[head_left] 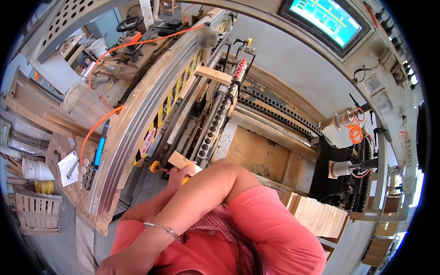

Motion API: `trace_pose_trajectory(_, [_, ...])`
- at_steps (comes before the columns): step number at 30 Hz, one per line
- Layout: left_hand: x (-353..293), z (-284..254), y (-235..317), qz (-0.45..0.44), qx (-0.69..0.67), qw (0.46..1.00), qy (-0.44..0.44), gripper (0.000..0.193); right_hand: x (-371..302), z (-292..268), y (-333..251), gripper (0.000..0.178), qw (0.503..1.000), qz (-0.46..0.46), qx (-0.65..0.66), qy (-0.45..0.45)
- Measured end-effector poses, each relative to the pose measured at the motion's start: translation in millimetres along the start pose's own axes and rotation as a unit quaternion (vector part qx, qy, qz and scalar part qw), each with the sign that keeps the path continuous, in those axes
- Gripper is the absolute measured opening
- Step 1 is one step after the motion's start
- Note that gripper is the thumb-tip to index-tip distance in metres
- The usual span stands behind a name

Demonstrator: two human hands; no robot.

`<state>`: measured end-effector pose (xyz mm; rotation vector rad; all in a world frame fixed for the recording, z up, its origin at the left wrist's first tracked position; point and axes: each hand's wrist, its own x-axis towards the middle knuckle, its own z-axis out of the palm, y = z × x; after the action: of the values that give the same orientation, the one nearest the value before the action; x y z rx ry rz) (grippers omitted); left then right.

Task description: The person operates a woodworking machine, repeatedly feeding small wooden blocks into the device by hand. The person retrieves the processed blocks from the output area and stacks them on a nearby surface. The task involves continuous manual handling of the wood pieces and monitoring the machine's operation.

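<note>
My left hand reaches forward to the near end of the machine's rails. It is closed on a short, pale wooden board; part of the fingers is hidden by the board. Beside it sits a yellow round knob. My right forearm, with a silver bracelet, bends across my body to the lower left. At the picture's bottom edge lies my right hand, its fingers out of sight. Farther along, another wooden board rests across the rails, next to a row of dark round caps.
Stacked pale boards stand at my right. A metal beam runs along the left, with a blue pen and an orange hose by it. A lit screen hangs above. White buckets stand far left.
</note>
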<state>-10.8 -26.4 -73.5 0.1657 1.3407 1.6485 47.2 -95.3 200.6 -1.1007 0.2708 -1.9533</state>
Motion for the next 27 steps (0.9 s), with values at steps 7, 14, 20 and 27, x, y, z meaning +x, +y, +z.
trace_pose_trajectory(7, [20,6,-8,0.002,0.023,0.999,-0.047,0.033,-41,-9,-49,0.028,0.963,0.007,-0.264,0.054])
trace_pose_trajectory(14, [10,13,-2,0.0,-0.005,1.0,-0.002,0.034,-110,-9,-124,0.019,0.734,-0.012,-0.613,0.291])
trace_pose_trajectory(20, [2,15,-4,0.014,-0.024,0.999,0.02,0.035,-149,25,-147,0.02,0.761,-0.078,-0.635,0.105])
trace_pose_trajectory(27, [-6,-5,-21,0.083,-0.042,0.995,0.042,0.033,-127,111,-145,0.032,0.303,0.276,-0.856,-0.314])
